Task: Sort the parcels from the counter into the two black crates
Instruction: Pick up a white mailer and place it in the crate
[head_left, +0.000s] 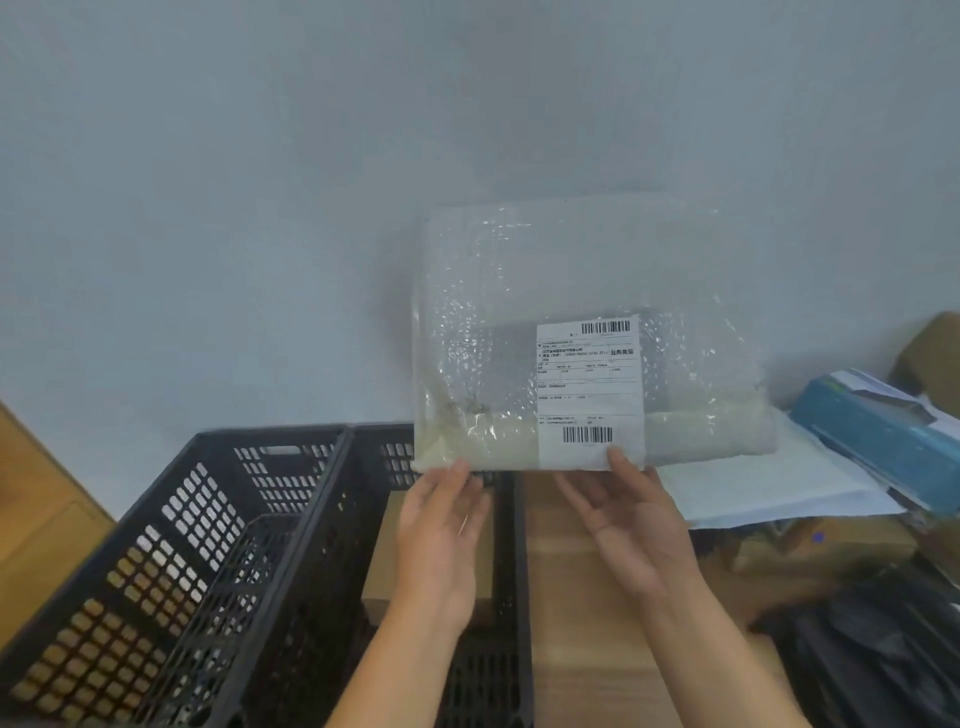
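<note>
1. the clear bubble-wrap parcel (519, 332) is held upright in the air before the grey wall, above the far left part of the wooden counter (576, 649) and the right crate's far rim. its white shipping label (589, 384) faces the camera.
2. the left hand (441, 525) is released, its fingers straight and their tips touching the parcel's bottom edge near its left corner.
3. the right hand (634, 525) is also released, palm up, with its thumb tip on the label's lower edge.
4. the two black crates stand side by side, touching, left of the counter: the left crate (156, 530) and the right crate (511, 597). a brown cardboard box (382, 551) lies in the right one.
5. along the counter's right edge lie a white mailer (753, 483), a blue parcel (878, 441) and black bags (883, 654).
</note>
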